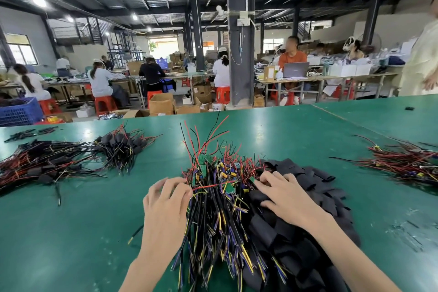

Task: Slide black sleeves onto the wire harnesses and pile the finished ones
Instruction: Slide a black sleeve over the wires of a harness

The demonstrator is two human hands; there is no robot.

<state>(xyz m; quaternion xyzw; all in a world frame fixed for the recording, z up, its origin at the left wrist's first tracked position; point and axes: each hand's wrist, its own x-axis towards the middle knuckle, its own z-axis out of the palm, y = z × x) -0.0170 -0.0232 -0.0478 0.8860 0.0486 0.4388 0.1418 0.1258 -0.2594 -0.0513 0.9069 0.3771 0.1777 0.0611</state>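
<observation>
While left hand [166,199] and right hand [288,195] rest loose-fingered on harnesses [216,211], sleeves [310,239] alongside, finished pile [45,163] leftward.

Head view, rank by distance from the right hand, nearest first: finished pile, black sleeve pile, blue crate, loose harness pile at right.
1. black sleeve pile: under the right hand, touching it.
2. loose harness pile: right side of the table.
3. finished pile: far left of the table.
4. blue crate: off the table, beyond its left far edge.

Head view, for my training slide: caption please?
Left hand and right hand touch the harness pile, black sleeves beside it, green table.
</observation>
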